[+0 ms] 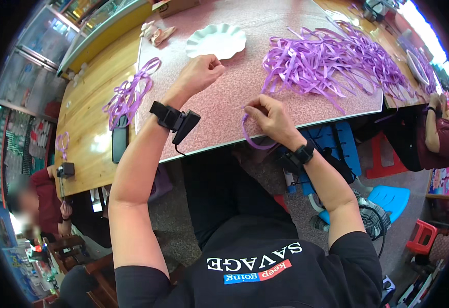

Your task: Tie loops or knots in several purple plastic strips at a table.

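Note:
My right hand [271, 121] pinches a thin purple ribbon [248, 134] near the table's front edge. The ribbon curves down from the fingers in a loose loop, partly past the edge. Farther left and higher, my left hand [200, 77] is closed just in front of a white scalloped plate [218, 42]; whatever its fingers hold is hidden or too small to make out. A large tangled heap of purple ribbons [311, 59] spreads over the pink tabletop [214, 118] to the right of my hands. Black straps with small devices circle both wrists.
Left on the wooden table [88, 120] lie a smaller bunch of purple ribbons [129, 97] and a dark phone [120, 143]. A small beige figure [157, 34] sits behind. Co-workers sit at the far left and far right. A blue chair [388, 201] stands below right.

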Demonstrator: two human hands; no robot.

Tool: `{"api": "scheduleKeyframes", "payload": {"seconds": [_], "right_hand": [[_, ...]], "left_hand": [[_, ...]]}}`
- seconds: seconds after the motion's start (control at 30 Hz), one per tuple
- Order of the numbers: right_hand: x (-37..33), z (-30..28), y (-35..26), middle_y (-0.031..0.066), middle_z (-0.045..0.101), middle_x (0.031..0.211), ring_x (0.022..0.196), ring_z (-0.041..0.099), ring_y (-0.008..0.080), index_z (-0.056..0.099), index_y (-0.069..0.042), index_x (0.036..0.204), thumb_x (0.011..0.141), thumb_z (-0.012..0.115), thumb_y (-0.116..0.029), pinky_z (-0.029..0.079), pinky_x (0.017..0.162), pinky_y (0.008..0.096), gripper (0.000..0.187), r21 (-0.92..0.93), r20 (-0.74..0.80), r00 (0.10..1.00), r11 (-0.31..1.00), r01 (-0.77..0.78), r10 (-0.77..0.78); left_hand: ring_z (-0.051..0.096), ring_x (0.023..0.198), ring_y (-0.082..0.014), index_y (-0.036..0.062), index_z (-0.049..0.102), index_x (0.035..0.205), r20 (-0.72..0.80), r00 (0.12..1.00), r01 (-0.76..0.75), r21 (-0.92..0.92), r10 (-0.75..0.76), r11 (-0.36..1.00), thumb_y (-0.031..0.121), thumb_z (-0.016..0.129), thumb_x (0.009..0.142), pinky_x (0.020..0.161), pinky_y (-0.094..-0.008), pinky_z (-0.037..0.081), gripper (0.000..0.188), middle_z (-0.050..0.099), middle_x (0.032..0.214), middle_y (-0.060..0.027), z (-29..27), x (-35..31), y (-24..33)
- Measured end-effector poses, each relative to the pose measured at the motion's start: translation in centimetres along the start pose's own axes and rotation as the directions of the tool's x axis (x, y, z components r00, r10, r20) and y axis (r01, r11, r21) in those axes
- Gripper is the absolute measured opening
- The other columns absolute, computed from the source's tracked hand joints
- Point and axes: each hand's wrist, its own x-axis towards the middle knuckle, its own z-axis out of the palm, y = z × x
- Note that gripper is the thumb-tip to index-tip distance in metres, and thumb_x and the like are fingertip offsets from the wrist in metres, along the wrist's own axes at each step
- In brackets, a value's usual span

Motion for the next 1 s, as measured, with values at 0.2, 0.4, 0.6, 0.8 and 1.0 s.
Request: {"api": "scheduleKeyframes", "payload": {"seconds": [0.2, 0.4, 0.6, 0.8, 1.0], "right_hand": [[-0.3, 0.0, 0.2, 0.0021, 0.063, 0.073, 0.062, 0.052, 0.0052, 0.067, 0.001, 0.095, 0.091, 0.069, -0.010, 0.042, 0.055, 0.0243, 0.012, 0.001, -0.031, 0.993, 0.994, 0.113, -0.112], [-0.3, -0.3, 0.3, 0.0048, 0.064, 0.078, 0.067, 0.055, 0.0093, 0.066, 0.000, 0.095, 0.090, 0.069, -0.009, 0.044, 0.060, 0.0271, 0.011, 0.023, -0.020, 0.992, 0.991, 0.129, -0.128], [-0.2, -0.5, 0.6, 0.0146, 0.065, 0.081, 0.074, 0.065, 0.0241, 0.065, 0.001, 0.091, 0.087, 0.069, -0.009, 0.051, 0.067, 0.0354, 0.011, 0.055, -0.019, 0.990, 0.989, 0.139, -0.138], [-0.2, -0.8, 1.4, 0.0101, 0.066, 0.080, 0.073, 0.064, 0.0203, 0.065, -0.001, 0.092, 0.085, 0.070, -0.008, 0.049, 0.065, 0.0328, 0.011, 0.082, 0.007, 0.969, 0.966, 0.247, -0.248], [-0.5, -1.3, 1.3, 0.0075, 0.066, 0.080, 0.073, 0.064, 0.0175, 0.066, -0.002, 0.089, 0.085, 0.070, -0.010, 0.048, 0.065, 0.0311, 0.010, 0.197, 0.187, 0.922, 0.932, 0.303, -0.339]], "left_hand": [[0.061, 0.071, -0.0168, -0.0023, 0.069, 0.094, 0.103, 0.991, -0.092, 0.065, 0.085, 0.994, 0.027, 0.065, 0.087, 0.066, -0.0331, 0.049, 0.031, 0.067, 0.075, -0.0118, 2.6, 4.4, 1.9], [0.063, 0.069, -0.0190, -0.0013, 0.070, 0.094, 0.084, 0.984, -0.167, 0.103, 0.159, 0.981, 0.027, 0.063, 0.086, 0.066, -0.0345, 0.050, 0.030, 0.068, 0.074, -0.0119, 5.9, 8.8, 4.0], [0.069, 0.088, -0.0331, 0.0008, 0.071, 0.089, 0.131, 0.983, -0.146, 0.125, 0.130, 0.981, 0.029, 0.063, 0.081, 0.081, -0.0404, 0.053, 0.030, 0.072, 0.090, -0.0194, 7.2, 11.9, 5.4], [0.056, 0.055, -0.0129, 0.0020, 0.066, 0.074, 0.461, 0.885, -0.141, 0.134, 0.064, 0.981, 0.047, 0.062, 0.093, 0.053, -0.0299, 0.043, 0.049, 0.064, 0.064, -0.0073, 6.7, 10.0, 7.1], [0.064, 0.057, -0.0187, -0.0010, 0.069, 0.071, 0.647, 0.760, -0.170, 0.282, -0.057, 0.944, 0.050, 0.061, 0.092, 0.054, -0.0331, 0.050, 0.056, 0.064, 0.059, -0.0099, 5.8, 5.2, 7.0]]}}
